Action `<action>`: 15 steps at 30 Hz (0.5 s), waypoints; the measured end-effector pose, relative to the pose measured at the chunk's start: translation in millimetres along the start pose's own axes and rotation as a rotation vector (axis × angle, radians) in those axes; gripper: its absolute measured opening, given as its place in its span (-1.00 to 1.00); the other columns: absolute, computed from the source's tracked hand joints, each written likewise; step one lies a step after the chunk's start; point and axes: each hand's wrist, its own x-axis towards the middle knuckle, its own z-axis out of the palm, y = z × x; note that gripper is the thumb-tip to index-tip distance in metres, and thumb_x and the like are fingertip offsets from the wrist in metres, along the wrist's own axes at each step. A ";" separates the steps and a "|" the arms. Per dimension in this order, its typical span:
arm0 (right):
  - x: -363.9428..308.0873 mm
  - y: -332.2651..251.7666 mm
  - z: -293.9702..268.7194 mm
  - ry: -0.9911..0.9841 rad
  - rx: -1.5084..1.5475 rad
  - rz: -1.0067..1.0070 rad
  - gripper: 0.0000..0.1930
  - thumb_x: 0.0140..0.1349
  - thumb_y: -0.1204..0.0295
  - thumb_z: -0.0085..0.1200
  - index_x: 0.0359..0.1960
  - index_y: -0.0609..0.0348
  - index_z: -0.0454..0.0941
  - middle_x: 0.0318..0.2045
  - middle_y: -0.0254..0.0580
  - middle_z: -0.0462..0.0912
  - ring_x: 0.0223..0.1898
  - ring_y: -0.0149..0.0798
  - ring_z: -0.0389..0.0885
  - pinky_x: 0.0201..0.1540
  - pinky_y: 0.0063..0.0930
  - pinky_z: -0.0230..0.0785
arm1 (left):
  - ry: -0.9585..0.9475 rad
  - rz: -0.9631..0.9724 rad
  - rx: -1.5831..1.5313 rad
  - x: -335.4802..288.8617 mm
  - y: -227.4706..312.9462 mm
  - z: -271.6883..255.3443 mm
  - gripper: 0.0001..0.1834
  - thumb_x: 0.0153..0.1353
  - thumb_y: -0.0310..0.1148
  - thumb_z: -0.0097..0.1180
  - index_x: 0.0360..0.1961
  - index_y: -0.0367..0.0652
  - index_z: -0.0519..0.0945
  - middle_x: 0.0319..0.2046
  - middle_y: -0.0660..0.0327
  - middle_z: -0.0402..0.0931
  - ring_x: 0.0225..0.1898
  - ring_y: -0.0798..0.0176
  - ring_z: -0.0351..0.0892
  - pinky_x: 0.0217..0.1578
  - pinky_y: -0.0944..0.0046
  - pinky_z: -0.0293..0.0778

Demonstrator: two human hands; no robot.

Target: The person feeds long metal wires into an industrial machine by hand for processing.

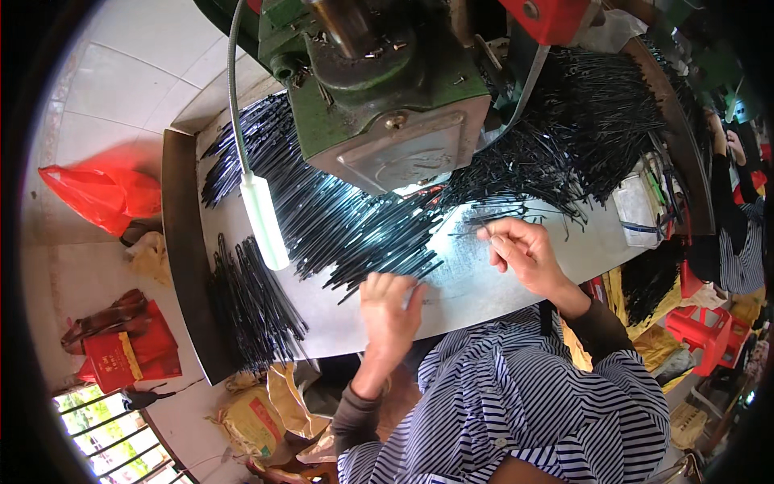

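Observation:
My right hand is closed, thumb against forefinger, pinching a thin dark rod that points left over the bright metal tabletop. My left hand is at the near ends of a broad pile of thin black rods. Its thumb stands apart from the bent fingers, and no rod shows in it. Above both hands hangs the green machine head, its square front plate facing me. Under the machine, the work point is partly hidden. A second heap of thin black pieces, some with bent ends, spreads at the right.
A lit white lamp on a flexible neck hangs over the left pile. Another black bundle lies by the table's raised dark left edge. At the right edge sits a box of tools. Red stools and another person are farther right.

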 end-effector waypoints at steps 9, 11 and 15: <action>-2.3 3.6 -5.0 0.128 0.343 -0.078 -0.78 0.31 0.57 -0.09 -0.08 0.28 0.54 -0.34 -0.15 0.65 -0.36 -0.40 0.63 -0.39 -0.58 0.47 | 0.106 0.117 0.196 -8.5 2.0 22.1 -0.79 -0.04 -0.52 0.20 -0.33 -0.13 0.49 -0.40 0.16 0.39 -0.29 0.08 0.34 -0.23 0.12 0.20; -1.7 7.5 -10.4 0.053 0.223 -0.063 -0.81 0.29 0.57 -0.05 -0.11 0.28 0.56 -0.31 -0.16 0.64 -0.33 -0.39 0.62 -0.37 -0.56 0.47 | 0.115 0.130 0.122 -5.7 -1.0 19.1 -0.80 -0.04 -0.55 0.17 -0.34 -0.14 0.48 -0.41 0.15 0.40 -0.32 0.07 0.34 -0.25 0.11 0.22; 11.9 -1.5 6.0 0.037 -0.283 -0.223 -0.86 0.17 0.59 0.11 -0.23 0.25 0.61 -0.37 -0.22 0.60 -0.38 -0.39 0.58 -0.40 -0.53 0.41 | 0.098 0.022 -0.208 24.4 3.5 3.7 -0.87 0.04 -0.64 0.10 -0.37 -0.25 0.46 -0.49 0.06 0.46 -0.46 -0.02 0.45 -0.38 0.15 0.38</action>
